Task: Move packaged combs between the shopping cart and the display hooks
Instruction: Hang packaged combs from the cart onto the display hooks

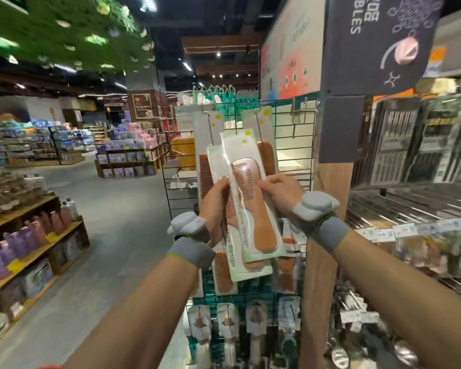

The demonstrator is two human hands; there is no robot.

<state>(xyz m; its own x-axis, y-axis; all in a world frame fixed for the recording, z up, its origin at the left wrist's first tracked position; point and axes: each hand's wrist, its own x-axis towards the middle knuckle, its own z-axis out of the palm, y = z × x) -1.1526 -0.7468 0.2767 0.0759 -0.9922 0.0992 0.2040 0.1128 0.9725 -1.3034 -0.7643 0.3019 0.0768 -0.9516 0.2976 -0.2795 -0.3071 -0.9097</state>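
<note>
Head view. Holds a fanned bundle of packaged combs (240, 270) up in front of a wire grid rack (293, 161), the packs tilted with their tops leaning left. Grips the bundle's left edge with the left hand (215, 206), fingers curled round the packs. Pinches the right edge of the front pack (250, 198) with the right hand (282, 191), thumb and fingertips closed on the clear plastic just beside the brown comb's teeth. Wears a grey wrist band (190, 251) with a pale grey pod on each wrist.

Behind the bundle, more hung combs (264, 121) on white cards, suspended from display hooks (295, 121) near the top of the rack, partly covered by the held packs. Below the hands, a lower row of carded goods (226, 320) on the same rack, too blurred to identify. Right of the rack, a wooden post (328, 209) and a dark hanging sign (378, 41) above it. Far left, across a grey aisle, wooden shelves of bottles (24, 235).
</note>
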